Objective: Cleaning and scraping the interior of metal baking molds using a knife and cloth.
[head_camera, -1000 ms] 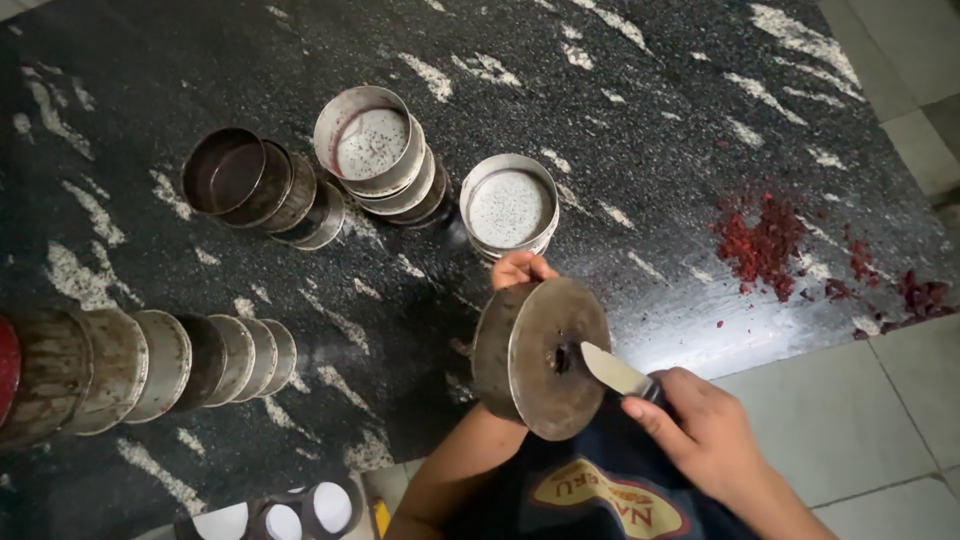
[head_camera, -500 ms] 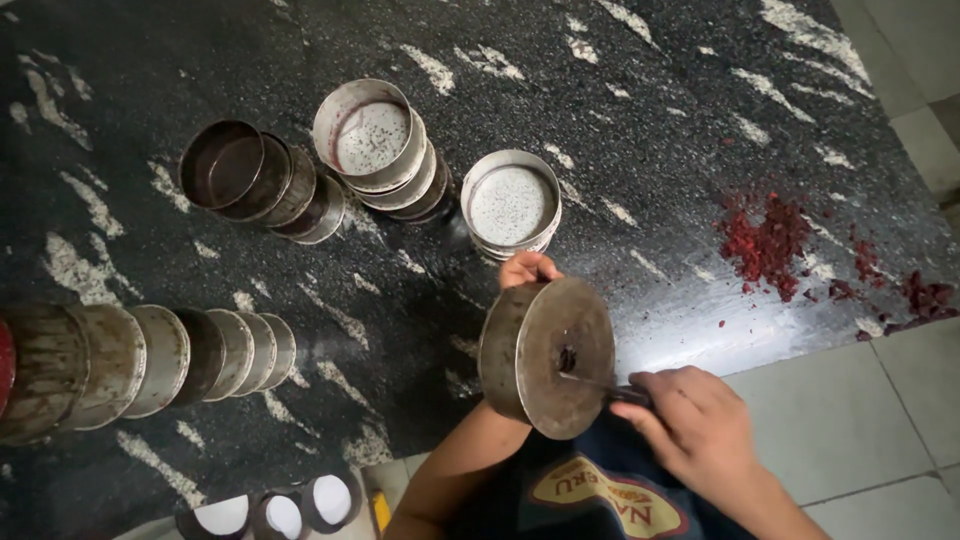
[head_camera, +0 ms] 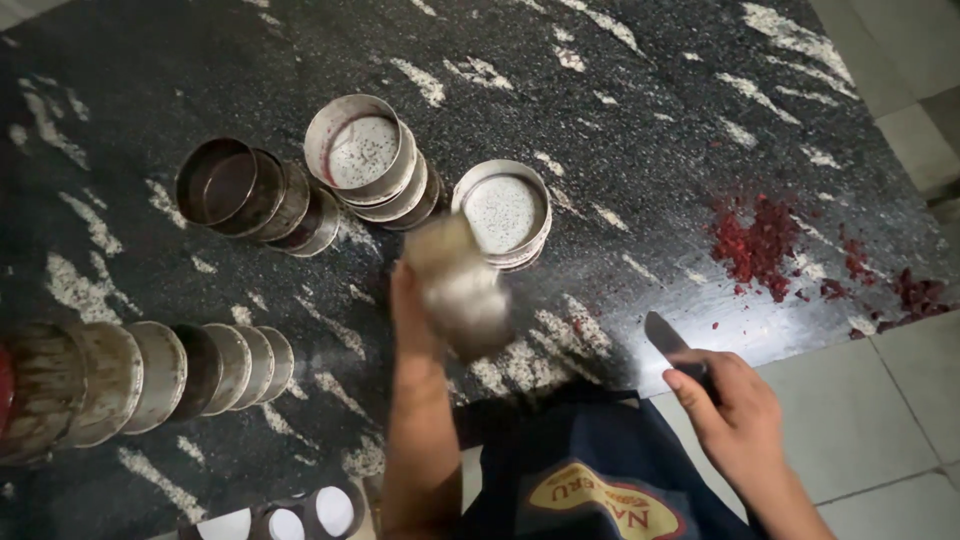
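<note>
Motion blurs the metal tin [head_camera: 458, 290]; the left edge crops nested tins [head_camera: 60, 385].

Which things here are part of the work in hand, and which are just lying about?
In hand:
- blurred metal tin, held by the left hand
- knife, held by the right hand

Lying about:
- tins with white filling
- row of tins on their sides
- empty stacked tins
- red crumbs on the dark counter

Tabletop [head_camera: 640, 110]: black stone, white streaks and speckles
Moulds [head_camera: 365, 150]: silver-grey metal, white speckled insides
Held mould [head_camera: 462, 290]: dull silver, blurred
Crumbs [head_camera: 760, 240]: deep red
Knife [head_camera: 668, 342]: dark blade
Floor tiles [head_camera: 860, 430]: pale grey
</note>
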